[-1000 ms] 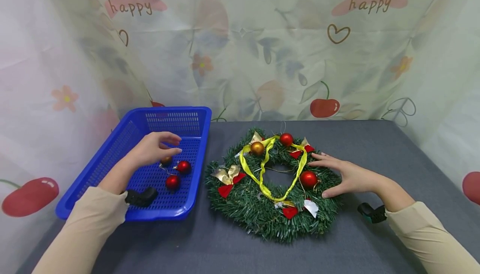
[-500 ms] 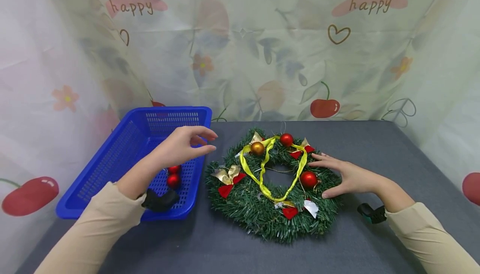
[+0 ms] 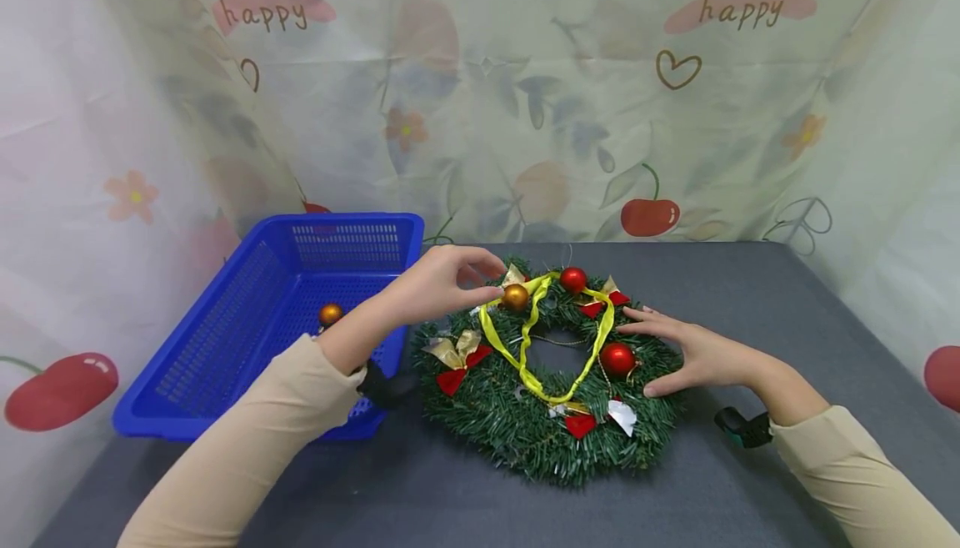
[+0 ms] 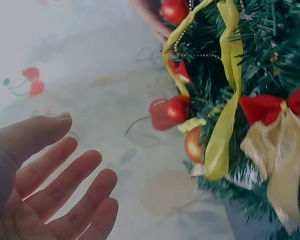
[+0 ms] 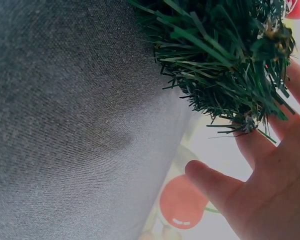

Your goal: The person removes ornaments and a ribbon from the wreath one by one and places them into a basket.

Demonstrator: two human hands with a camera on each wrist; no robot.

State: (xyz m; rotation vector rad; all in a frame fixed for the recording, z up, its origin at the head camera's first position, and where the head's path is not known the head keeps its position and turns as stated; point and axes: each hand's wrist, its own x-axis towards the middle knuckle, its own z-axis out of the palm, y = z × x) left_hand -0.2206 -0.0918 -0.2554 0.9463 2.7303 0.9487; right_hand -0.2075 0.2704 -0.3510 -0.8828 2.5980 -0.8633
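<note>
A green wreath (image 3: 510, 431) lies on the grey table, trimmed with bows and a yellow ribbon (image 3: 525, 374). My left hand (image 3: 438, 285) hovers at its far left edge, near a gold ball (image 3: 515, 297). Its fingers (image 4: 70, 185) are spread and hold nothing in the left wrist view. On the wreath's right edge rests my right hand (image 3: 701, 356), fingers lightly bent against the greenery. Beside it sits a red ball (image 3: 618, 359); another red ball (image 3: 573, 279) is at the back.
A blue plastic basket (image 3: 187, 427) stands on the left with a gold ball (image 3: 330, 314) in it. My left forearm covers part of the basket. Patterned fabric (image 3: 495, 98) hangs behind the grey table (image 3: 735, 281).
My left hand has moved right, out from over the basket to the wreath's far left edge. It carries nothing. The right hand and the wreath have stayed in place.
</note>
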